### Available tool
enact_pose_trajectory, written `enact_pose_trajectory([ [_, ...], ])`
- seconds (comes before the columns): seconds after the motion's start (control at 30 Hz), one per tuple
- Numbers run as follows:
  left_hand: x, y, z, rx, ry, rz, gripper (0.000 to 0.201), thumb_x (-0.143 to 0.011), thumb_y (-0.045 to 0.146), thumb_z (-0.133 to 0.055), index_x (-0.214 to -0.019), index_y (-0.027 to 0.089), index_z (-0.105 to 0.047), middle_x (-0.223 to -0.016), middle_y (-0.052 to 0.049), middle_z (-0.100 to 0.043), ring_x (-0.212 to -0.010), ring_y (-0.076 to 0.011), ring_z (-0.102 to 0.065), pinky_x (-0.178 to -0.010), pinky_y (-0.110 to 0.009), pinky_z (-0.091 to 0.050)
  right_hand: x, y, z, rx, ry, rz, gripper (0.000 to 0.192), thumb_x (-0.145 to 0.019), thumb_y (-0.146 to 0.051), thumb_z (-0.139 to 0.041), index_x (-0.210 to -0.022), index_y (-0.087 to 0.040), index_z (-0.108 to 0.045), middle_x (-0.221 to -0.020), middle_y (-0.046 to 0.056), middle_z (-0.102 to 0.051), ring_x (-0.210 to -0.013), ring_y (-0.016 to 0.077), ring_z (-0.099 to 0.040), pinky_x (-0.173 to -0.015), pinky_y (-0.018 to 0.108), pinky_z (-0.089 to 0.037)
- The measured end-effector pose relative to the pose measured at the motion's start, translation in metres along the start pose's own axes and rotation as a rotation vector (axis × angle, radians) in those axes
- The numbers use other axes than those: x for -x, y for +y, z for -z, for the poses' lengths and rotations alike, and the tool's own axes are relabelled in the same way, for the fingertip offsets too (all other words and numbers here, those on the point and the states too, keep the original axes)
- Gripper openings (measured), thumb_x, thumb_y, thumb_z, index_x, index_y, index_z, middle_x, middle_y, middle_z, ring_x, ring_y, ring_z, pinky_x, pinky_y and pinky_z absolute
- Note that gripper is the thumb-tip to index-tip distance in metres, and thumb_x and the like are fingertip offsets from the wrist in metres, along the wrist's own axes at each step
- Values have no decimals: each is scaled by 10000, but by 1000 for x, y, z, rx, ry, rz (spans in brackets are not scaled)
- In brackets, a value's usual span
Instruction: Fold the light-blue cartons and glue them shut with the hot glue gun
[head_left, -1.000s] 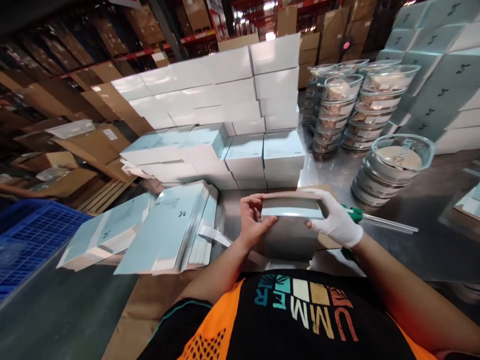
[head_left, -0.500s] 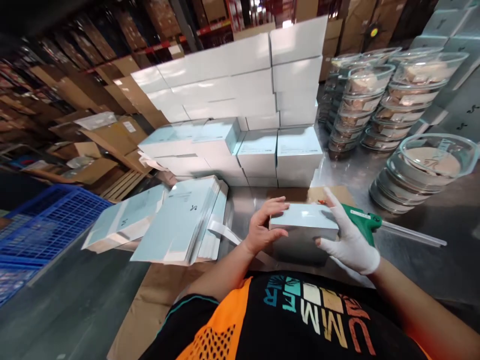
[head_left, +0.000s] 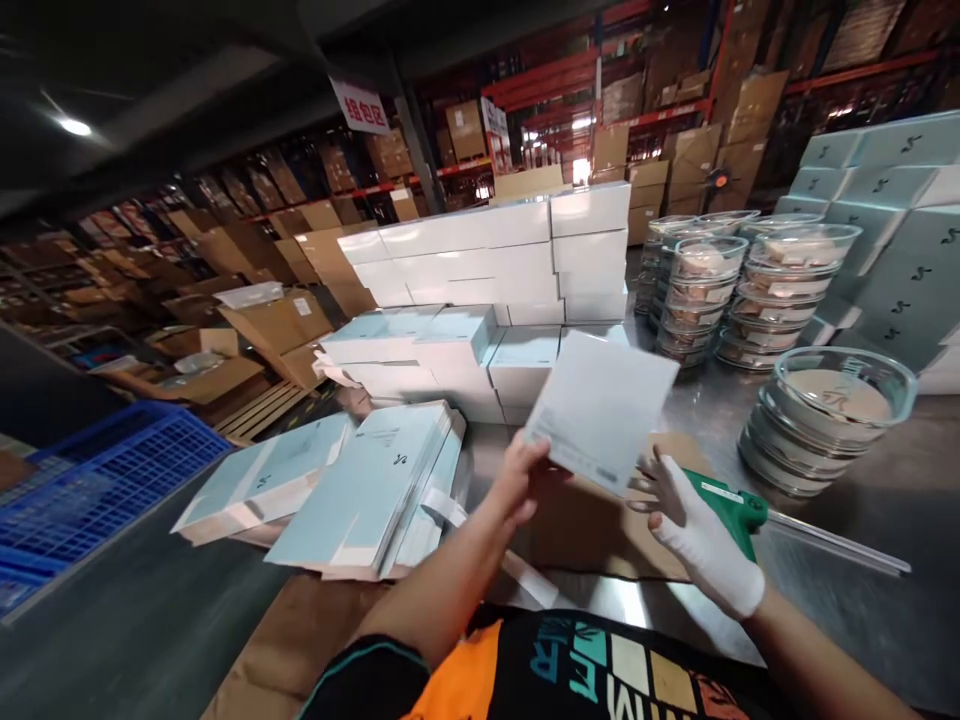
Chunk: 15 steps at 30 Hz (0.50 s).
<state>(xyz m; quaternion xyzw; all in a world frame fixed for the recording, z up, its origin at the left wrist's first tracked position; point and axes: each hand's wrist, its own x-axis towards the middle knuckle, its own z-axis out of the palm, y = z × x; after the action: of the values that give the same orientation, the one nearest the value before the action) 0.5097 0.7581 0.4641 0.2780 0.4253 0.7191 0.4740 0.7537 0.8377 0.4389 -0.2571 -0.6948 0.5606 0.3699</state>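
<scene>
The bare left hand [head_left: 525, 478] pinches one made-up pale blue cardboard box [head_left: 600, 408] up over the shiny metal table [head_left: 825, 590], the white-gloved right hand [head_left: 694, 530] hangs open underneath, and many flat pale blue box sheets [head_left: 360, 490] look unfolded.

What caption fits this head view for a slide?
Left hand lifts a pale blue box above the steel table; gloved right hand open just beneath it.
</scene>
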Motion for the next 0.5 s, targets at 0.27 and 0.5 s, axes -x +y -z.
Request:
enact_pose_trajectory([
  [0.27,-72,121,-11,213,335,12,652,-1061,610,-579,-1498,135,-486,-1148,-164,-687,-921,-226,-761,-760,-326,-676,22,38,-10,-60,-165,-327,1278,-734,-887,-746,-1693,-144,-343,-1396,265,-682,-1164,385,-763,-929,524,-669],
  [0.5,39,96,47,-513,255,-216,897,-816,637,-825,-1508,209,-447,-1386,-202,-673,-1247,-339,-721,-1035,-476,-606,18,70,-16,161,-182,-236,893,-792,-674,-675,-1503,-139,-607,-1192,188,-788,-1223,368,-745,-1101,526,-591],
])
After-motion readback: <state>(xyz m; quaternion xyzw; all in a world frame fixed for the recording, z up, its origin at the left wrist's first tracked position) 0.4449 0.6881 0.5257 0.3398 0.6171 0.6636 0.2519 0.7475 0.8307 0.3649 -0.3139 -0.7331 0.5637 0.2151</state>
